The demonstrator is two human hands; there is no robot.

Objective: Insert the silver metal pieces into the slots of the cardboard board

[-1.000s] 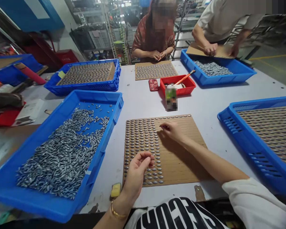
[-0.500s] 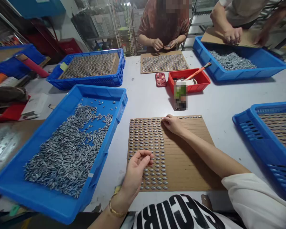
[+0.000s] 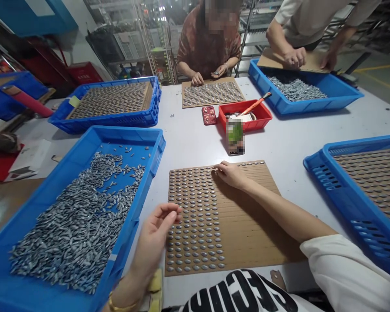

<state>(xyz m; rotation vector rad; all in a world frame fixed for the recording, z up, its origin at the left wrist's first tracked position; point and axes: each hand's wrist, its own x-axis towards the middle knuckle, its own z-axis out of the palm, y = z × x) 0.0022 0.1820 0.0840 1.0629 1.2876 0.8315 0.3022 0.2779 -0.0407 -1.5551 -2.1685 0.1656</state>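
A cardboard board with ribs [image 3: 250, 225] lies on the table in front of me, with grey-striped sunflower seeds [image 3: 195, 216] in neat rows over its left half. My right hand [image 3: 230, 175] rests on the board at the top of those rows, fingertips among the seeds. My left hand [image 3: 154, 234] is raised beside the board's left edge, above the wall of a blue plastic tray [image 3: 130, 221]. Its fingers curl toward the thumb, and I cannot see whether they hold a seed. That tray holds a loose heap of seeds [image 3: 74, 229].
A yellow sponge [image 3: 156, 286] lies below my left wrist. Across the table, a person's hands rest on another seed board [image 3: 211, 93], and a second person handles cardboard over a blue tray [image 3: 305, 89]. A red box [image 3: 243, 117] holds an orange-handled tool. More blue trays stand at both sides.
My left hand has moved left, off the board to beside the tray wall. My right hand stays at the top of the rows. The whole view has shifted slightly with my head.
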